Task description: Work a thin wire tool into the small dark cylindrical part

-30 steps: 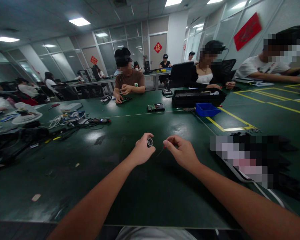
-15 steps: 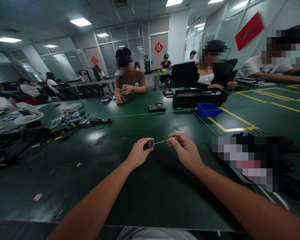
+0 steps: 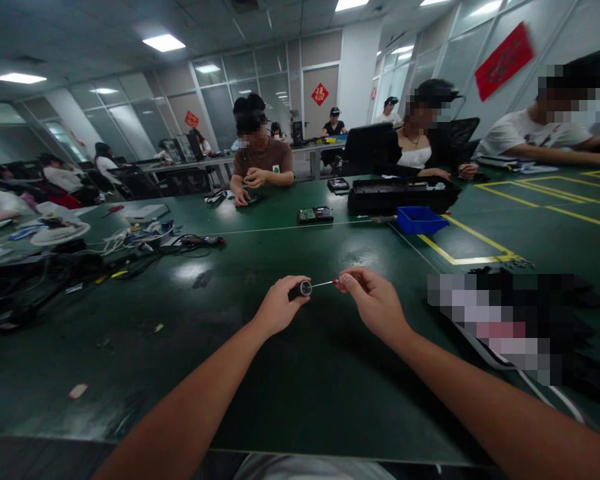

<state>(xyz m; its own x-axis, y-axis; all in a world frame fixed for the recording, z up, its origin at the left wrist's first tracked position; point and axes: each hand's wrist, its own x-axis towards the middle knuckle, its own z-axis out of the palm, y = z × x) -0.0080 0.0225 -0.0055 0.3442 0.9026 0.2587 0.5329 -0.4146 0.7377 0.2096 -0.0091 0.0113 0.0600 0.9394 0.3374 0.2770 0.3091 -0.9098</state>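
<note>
My left hand (image 3: 281,305) is closed around a small black cylindrical part (image 3: 304,289), whose round, silver-rimmed end faces right and toward me. Its exact kind is too small to tell. In my right hand (image 3: 375,300) is a screwdriver (image 3: 323,283), gripped by its reddish handle, which my fingers mostly cover. The thin metal shaft points left, and its tip meets the round end of the black part; whether it sits inside cannot be made out. Both hands are held above the green table (image 3: 280,393).
Tangled cables (image 3: 145,257) lie at the left. Ahead are a hard drive (image 3: 315,214), a black tray (image 3: 404,195) and a blue bin (image 3: 421,219). A blurred-out object (image 3: 490,327) is at my right. A co-worker (image 3: 263,160) sits across the table.
The view has shifted slightly, so everything appears a little further right. Both hands keep their grips, and the screwdriver stays against the black part.
</note>
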